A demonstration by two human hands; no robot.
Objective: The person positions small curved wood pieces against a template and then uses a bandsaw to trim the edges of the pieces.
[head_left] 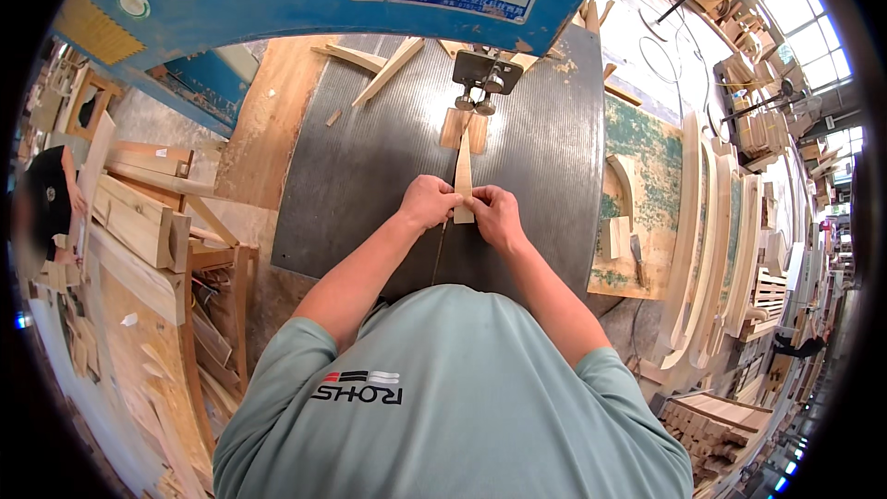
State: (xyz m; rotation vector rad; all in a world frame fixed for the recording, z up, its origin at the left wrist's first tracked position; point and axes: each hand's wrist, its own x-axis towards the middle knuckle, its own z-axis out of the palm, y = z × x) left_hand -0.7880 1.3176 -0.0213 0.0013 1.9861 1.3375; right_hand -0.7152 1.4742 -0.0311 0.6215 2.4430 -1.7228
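Note:
A narrow, tapered piece of wood (464,171) lies on the dark metal table of a blue bandsaw (370,176), its thin end pointing away from me at the blade guide (477,103). My left hand (430,201) pinches the wide near end from the left. From the right, my right hand (496,214) grips the same end, its thumb and fingers against the wood's edge. Both hands rest low over the table, close together. The blade itself is too small to make out under the guide. A small wooden insert (453,127) sits in the table around that spot.
Curved offcuts (390,72) lie at the table's far left. The blue saw frame (231,0) arches overhead. On a board at right are a curved wooden piece (622,187) and a scraper-like tool (637,259). Stacked lumber (139,212) stands left, near another person (55,203).

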